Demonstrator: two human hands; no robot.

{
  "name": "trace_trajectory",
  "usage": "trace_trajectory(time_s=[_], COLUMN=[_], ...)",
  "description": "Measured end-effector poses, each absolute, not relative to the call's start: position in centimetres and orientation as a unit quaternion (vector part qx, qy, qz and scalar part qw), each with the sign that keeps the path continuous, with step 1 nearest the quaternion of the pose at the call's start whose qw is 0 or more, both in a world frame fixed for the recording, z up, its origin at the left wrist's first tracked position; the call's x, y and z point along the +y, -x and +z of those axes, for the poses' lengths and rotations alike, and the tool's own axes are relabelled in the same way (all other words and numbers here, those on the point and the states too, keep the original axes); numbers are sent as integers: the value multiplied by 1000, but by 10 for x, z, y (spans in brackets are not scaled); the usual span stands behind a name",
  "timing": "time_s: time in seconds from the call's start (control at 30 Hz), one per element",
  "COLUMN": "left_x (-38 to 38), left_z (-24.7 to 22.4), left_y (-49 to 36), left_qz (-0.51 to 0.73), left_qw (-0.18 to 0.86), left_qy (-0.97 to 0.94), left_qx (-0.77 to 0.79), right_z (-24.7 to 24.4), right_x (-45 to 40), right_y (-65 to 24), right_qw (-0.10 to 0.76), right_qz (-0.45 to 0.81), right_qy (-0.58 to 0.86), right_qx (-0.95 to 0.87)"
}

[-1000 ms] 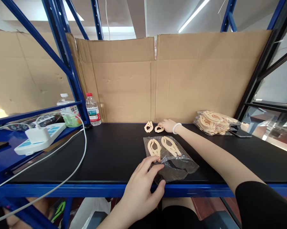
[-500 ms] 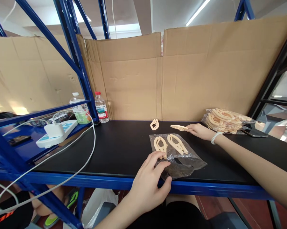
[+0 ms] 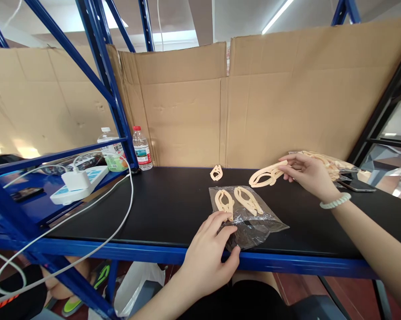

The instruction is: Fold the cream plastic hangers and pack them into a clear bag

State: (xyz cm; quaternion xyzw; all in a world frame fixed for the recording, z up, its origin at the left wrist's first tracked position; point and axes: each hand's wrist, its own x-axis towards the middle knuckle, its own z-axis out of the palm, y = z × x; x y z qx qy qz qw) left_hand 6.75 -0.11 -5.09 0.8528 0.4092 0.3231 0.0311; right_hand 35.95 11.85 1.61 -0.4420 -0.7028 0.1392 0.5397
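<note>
My right hand (image 3: 312, 175) pinches one end of a beige folding hanger (image 3: 265, 174), folded up and raised just above the black tabletop. Two more folded hangers lie flat at a clear plastic bag (image 3: 270, 221), a left hanger (image 3: 224, 202) and a right hanger (image 3: 247, 201). Resting on the bag's near left part is my left hand (image 3: 212, 251), fingers apart, its fingertips at the lower end of the left hanger. A smaller-looking beige piece (image 3: 216, 173) sits at the back of the tabletop.
Behind my right hand lies a clear bag of several beige hangers (image 3: 335, 164), with a phone (image 3: 358, 185) beside it. Cardboard (image 3: 187, 115) walls the back. A water bottle (image 3: 142, 151), a power strip (image 3: 95, 178) and a loose white cable (image 3: 133, 195) are on the left.
My right hand has come nearer and turned, lifting the hanger so its broad side shows. My left hand and the bag under it have hardly moved.
</note>
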Motion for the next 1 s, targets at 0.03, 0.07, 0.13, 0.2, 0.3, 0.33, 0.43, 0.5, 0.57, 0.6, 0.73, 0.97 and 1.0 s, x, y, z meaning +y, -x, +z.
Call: trace_trajectory(time_s=[0.03, 0.07, 0.13, 0.2, 0.3, 0.33, 0.43, 0.5, 0.57, 0.6, 0.73, 0.97, 1.0], left_x=[-1, 0, 0, 0, 1, 1, 2, 3, 4, 4, 4, 6, 6], left_z=[-51, -52, -52, -52, -53, -53, -55, -55, -56, -57, -58, -60, -60], left_y=[-68, -68, -68, -69, -69, -69, -69, -68, -68, -68, -68, -68, -68], left_qz=[324, 325, 327, 325, 323, 325, 331, 327, 321, 320, 326, 342, 339], left_qw=[27, 24, 20, 16, 7, 3, -11, -20, -27, -30, -38, -50, -54], left_qy=[-853, -853, -853, -853, -854, -853, -851, -851, -852, -852, -853, -849, -849], left_qx=[408, 407, 407, 407, 408, 408, 409, 411, 413, 413, 406, 400, 401], right_z=[18, 18, 16, 9, -1, -3, -6, -7, -11, -15, -35, -52, -51], right_x=[105, 90, 57, 25, -13, -22, -36, -36, -32, -29, -15, 12, 15], right_y=[-355, -352, -348, -347, -347, -346, -335, -324, -311, -305, -287, -272, -271], right_qw=[554, 570, 594, 602, 590, 585, 558, 528, 503, 495, 459, 325, 303], right_qz=[130, 119, 107, 69, 17, -3, -57, -101, -134, -145, -185, -351, -369], right_qy=[433, 430, 439, 466, 498, 495, 437, 395, 369, 360, 321, 378, 396], right_qx=[-699, -690, -665, -645, -635, -642, -704, -746, -770, -777, -807, -793, -784])
